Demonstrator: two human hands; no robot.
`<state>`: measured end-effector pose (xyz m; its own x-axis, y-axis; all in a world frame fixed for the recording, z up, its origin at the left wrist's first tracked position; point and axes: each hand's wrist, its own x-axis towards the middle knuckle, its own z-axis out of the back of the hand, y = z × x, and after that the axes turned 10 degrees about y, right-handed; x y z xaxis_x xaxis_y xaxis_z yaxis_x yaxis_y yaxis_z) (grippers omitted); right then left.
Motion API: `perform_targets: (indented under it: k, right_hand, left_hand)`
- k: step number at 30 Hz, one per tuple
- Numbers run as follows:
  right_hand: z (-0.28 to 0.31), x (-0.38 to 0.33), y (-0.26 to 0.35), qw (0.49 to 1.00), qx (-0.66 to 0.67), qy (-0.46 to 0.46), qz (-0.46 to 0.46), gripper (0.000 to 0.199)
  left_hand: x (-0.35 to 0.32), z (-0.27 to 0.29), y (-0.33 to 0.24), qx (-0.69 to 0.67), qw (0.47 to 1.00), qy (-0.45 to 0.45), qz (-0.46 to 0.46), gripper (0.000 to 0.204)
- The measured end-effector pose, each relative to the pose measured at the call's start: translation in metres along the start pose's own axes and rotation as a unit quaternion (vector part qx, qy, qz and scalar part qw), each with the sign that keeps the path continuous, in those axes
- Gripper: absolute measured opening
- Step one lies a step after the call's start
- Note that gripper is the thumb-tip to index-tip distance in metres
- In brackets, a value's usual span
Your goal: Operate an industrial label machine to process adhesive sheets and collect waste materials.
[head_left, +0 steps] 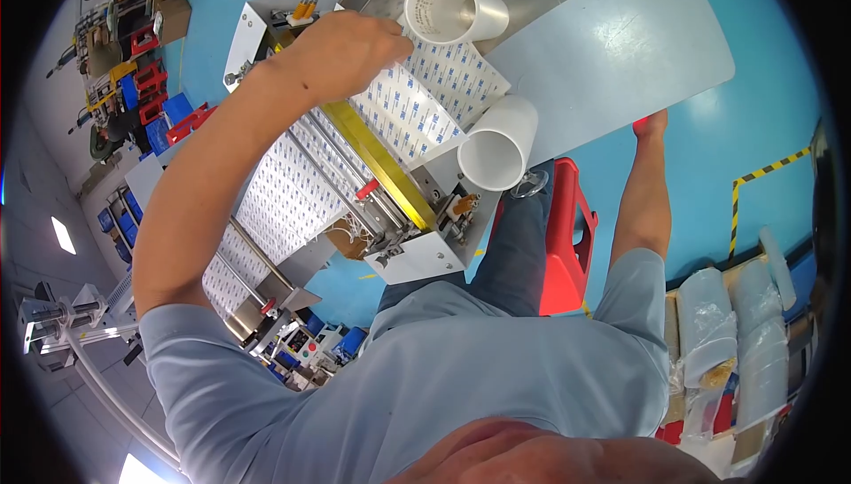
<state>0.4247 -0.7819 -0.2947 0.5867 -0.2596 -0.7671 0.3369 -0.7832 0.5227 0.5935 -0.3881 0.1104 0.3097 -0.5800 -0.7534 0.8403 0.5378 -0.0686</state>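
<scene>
My left hand [350, 51] reaches over the machine, closed, with its knuckles up. Its fingertips are against the white sheet with blue print [408, 112], beside an upper white tube [487, 16]; what they hold is hidden. A smaller printed piece [456, 76] lies under that tube. Next to the sheet's lower corner rests a second white tube [510, 134], its open end facing me. My right hand [653, 122] is at the near right edge of the grey table [612, 50]. A small red thing [640, 123] shows at its fingers, which are mostly hidden.
The machine has a yellow bar [377, 165], metal rods and a white end plate [421, 258]. More printed sheet [288, 187] runs along its left side. A red stool [572, 236] stands by my leg. Plastic-wrapped rolls [709, 324] lie at the lower right.
</scene>
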Motion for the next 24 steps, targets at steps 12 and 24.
perform_targets:
  k: [12, 24]
  right_hand:
    - [0.000, 0.005, -0.006, 1.000, 0.015, -0.010, 0.022, 0.043]
    - [-0.001, 0.003, -0.005, 0.997, 0.020, -0.063, 0.029, 0.044]
  left_hand:
    - [0.000, 0.008, 0.000, -0.010, 0.999, 0.031, -0.004, 0.007]
    - [0.000, 0.005, 0.004, -0.003, 1.000, 0.016, -0.017, 0.012]
